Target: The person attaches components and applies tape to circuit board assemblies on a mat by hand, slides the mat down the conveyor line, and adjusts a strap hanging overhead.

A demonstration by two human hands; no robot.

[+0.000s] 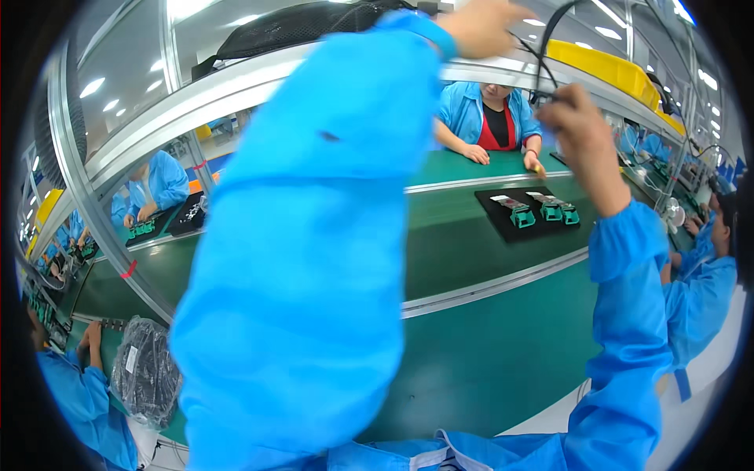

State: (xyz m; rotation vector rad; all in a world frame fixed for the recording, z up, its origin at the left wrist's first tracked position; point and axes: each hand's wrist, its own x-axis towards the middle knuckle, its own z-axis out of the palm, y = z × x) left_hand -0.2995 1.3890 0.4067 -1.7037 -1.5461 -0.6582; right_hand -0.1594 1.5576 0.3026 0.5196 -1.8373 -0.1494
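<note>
Curling right hand point(583, 129) at black cable point(541, 55) before rail point(471, 72), pinch unclear | extending left hand's point(483, 30) finger near cable, grip blurred | likely light, springy; best pinched near lower end

I'm wearing a bright blue smock point(510, 449), pale trim point(430, 458) edging its front, my left sleeve point(294, 267) billowing, bearing a small dark mark point(328, 136), my right sleeve point(628, 322) wrinkling toward a gathered cuff point(626, 239), left hand point(488, 30), right hand point(583, 133) showing bare
</note>
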